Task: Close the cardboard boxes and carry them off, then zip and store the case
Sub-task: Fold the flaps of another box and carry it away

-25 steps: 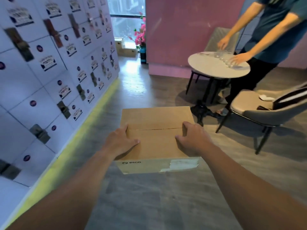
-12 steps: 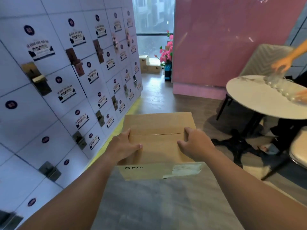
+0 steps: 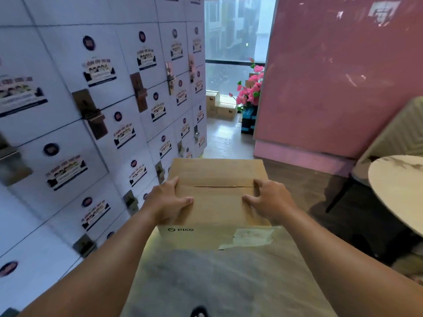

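I'm carrying the box (image 3: 217, 197), left hand (image 3: 168, 202) and right hand (image 3: 271, 202) clamping opposite sides, fingers (image 3: 248, 199) curled over the top, keeping flaps shut.

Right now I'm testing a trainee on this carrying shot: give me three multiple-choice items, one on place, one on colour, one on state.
1. Where is the locker wall? A left of the box B right of it C behind the pink wall
2. Flower colour by the window? A yellow B pink C white
3. The box flaps are: A wide open B torn off C closed

A: the locker wall stands left of the cardboard box.
B: the flowers are pink.
C: the flaps meet under the left hand and right hand.
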A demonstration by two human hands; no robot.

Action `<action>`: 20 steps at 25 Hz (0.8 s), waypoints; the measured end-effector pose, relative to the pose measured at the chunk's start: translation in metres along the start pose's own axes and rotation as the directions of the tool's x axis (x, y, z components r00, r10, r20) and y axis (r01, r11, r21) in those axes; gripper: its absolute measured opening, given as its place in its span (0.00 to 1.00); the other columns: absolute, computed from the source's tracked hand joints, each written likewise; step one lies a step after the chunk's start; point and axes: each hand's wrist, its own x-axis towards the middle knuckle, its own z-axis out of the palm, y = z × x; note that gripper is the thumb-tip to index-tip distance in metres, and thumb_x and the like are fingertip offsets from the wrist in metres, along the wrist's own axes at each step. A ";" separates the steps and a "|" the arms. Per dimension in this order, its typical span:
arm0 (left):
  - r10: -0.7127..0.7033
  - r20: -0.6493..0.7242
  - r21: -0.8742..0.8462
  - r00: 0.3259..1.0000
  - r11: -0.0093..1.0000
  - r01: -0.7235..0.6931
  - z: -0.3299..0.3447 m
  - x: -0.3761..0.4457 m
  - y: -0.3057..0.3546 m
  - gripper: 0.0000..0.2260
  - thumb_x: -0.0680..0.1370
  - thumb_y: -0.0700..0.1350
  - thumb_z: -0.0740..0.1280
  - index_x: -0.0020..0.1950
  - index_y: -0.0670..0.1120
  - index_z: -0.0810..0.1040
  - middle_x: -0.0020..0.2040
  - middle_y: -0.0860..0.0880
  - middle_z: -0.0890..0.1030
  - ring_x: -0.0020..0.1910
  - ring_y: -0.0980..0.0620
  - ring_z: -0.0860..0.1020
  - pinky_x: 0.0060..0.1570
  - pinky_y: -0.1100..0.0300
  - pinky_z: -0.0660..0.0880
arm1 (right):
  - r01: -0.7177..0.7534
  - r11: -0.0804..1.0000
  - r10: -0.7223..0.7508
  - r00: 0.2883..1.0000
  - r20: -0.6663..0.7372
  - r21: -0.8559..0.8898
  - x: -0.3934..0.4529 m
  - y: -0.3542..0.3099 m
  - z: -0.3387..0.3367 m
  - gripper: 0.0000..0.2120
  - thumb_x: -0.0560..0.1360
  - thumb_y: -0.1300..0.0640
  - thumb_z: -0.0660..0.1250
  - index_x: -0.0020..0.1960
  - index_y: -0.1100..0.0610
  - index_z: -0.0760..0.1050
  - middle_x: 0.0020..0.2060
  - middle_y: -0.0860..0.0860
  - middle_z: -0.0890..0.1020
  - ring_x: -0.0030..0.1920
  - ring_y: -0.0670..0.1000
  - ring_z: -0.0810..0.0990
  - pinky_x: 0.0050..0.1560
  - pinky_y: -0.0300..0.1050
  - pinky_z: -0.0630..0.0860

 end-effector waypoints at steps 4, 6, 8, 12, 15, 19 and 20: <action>0.055 0.045 -0.056 0.997 0.997 -0.052 -0.002 0.146 -0.002 0.35 0.67 0.65 0.72 0.71 0.54 0.70 0.48 0.63 0.72 0.40 0.68 0.70 0.37 0.71 0.65 | -0.078 0.997 0.078 0.997 -0.001 0.014 0.136 -0.007 -0.003 0.28 0.69 0.35 0.73 0.62 0.49 0.78 0.54 0.53 0.83 0.55 0.57 0.80 0.49 0.47 0.74; 0.058 0.063 -0.053 0.996 0.997 -0.055 -0.002 0.218 0.004 0.34 0.67 0.65 0.72 0.70 0.56 0.70 0.46 0.64 0.73 0.40 0.67 0.71 0.36 0.70 0.65 | -0.108 0.994 0.108 0.994 -0.007 0.030 0.202 -0.003 -0.007 0.27 0.68 0.36 0.73 0.62 0.48 0.78 0.55 0.54 0.83 0.56 0.57 0.80 0.49 0.46 0.73; 0.075 0.069 -0.016 0.995 0.997 -0.074 0.002 0.277 0.012 0.31 0.67 0.65 0.73 0.67 0.58 0.71 0.43 0.64 0.72 0.39 0.66 0.70 0.35 0.71 0.63 | -0.130 0.991 0.130 0.991 -0.005 0.040 0.256 0.005 -0.009 0.26 0.69 0.37 0.73 0.61 0.49 0.78 0.55 0.54 0.83 0.56 0.57 0.80 0.50 0.47 0.74; 0.096 0.140 -0.012 0.985 0.995 -0.096 0.025 0.421 0.026 0.27 0.68 0.63 0.74 0.64 0.58 0.73 0.49 0.59 0.78 0.47 0.57 0.76 0.38 0.67 0.68 | -0.170 0.984 0.169 0.985 0.034 0.047 0.390 0.035 -0.006 0.26 0.69 0.37 0.74 0.61 0.49 0.79 0.56 0.51 0.84 0.58 0.56 0.80 0.53 0.48 0.76; 0.088 0.158 0.022 0.984 0.995 -0.092 0.044 0.531 0.043 0.26 0.69 0.63 0.74 0.63 0.57 0.74 0.51 0.57 0.80 0.48 0.55 0.77 0.43 0.61 0.71 | -0.159 0.986 0.157 0.987 0.044 0.056 0.499 0.061 -0.008 0.27 0.69 0.37 0.74 0.62 0.51 0.79 0.57 0.51 0.84 0.58 0.56 0.81 0.54 0.49 0.76; 0.064 0.156 0.019 0.986 0.998 -0.068 0.054 0.656 0.066 0.26 0.68 0.63 0.74 0.63 0.57 0.75 0.54 0.57 0.82 0.50 0.55 0.79 0.49 0.58 0.76 | -0.155 0.986 0.152 0.987 0.060 0.060 0.628 0.079 -0.026 0.28 0.70 0.37 0.73 0.64 0.51 0.78 0.58 0.52 0.83 0.57 0.55 0.80 0.51 0.48 0.76; 0.060 0.148 0.021 0.987 0.998 -0.064 0.055 0.689 0.069 0.26 0.68 0.63 0.74 0.63 0.57 0.74 0.54 0.56 0.82 0.51 0.54 0.79 0.49 0.58 0.77 | -0.154 0.986 0.150 0.987 0.061 0.060 0.662 0.081 -0.030 0.29 0.70 0.36 0.73 0.64 0.51 0.78 0.59 0.52 0.83 0.58 0.56 0.80 0.53 0.49 0.77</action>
